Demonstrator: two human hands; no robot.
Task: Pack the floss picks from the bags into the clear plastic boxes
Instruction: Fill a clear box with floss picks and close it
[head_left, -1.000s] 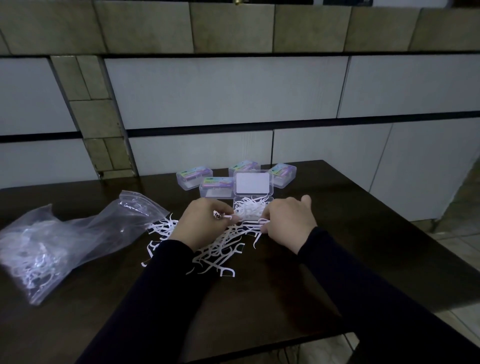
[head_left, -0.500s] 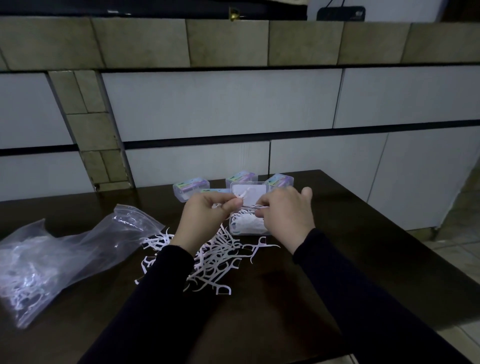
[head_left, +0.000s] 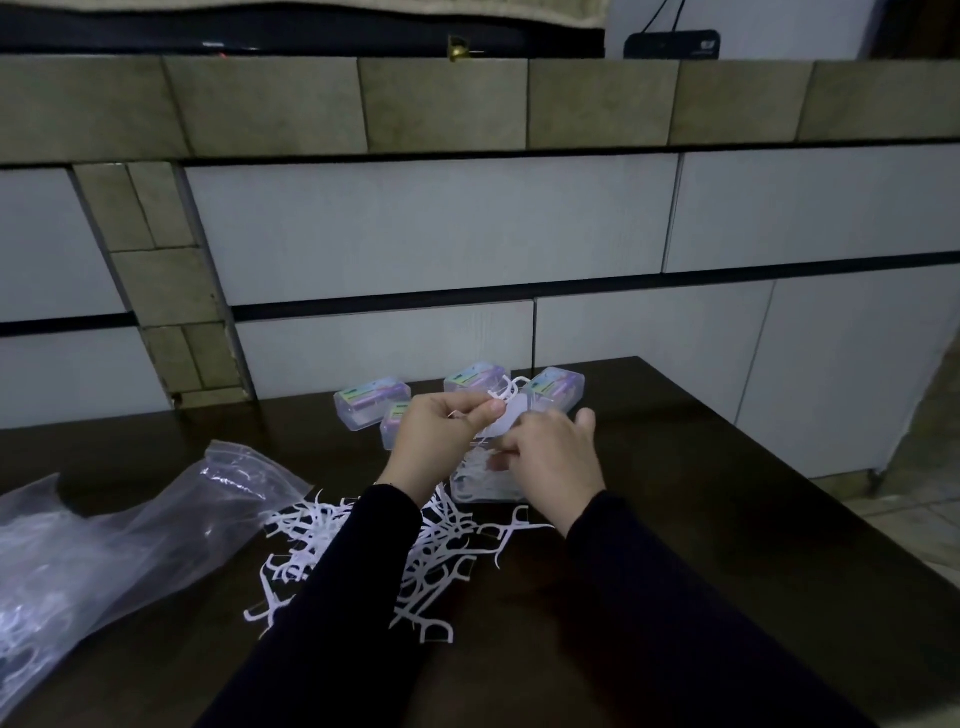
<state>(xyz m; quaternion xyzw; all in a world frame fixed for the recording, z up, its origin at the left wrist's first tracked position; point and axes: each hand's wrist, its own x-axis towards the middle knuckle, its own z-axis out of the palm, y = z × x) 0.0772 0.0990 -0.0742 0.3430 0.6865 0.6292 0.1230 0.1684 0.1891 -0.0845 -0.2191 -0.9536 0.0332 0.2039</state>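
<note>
Left hand (head_left: 441, 434) raised over the counter (head_left: 675, 519), grip pinching a few floss picks (head_left: 500, 400). Right hand (head_left: 553, 457) just beside it, fingers curled; what its grip holds, cannot tell. Below them the open clear box (head_left: 485, 486) with picks inside. Loose picks (head_left: 363, 545) heaped toward the near edge. Plastic bag (head_left: 119, 540) at the left edge. 4 closed boxes (head_left: 371, 408) along the far edge.

Looks like a home room: dark wooden table (head_left: 675, 519) pushed against a tiled wall (head_left: 415, 234), ledge (head_left: 441, 98) above, tiled floor (head_left: 924, 519) at right.
</note>
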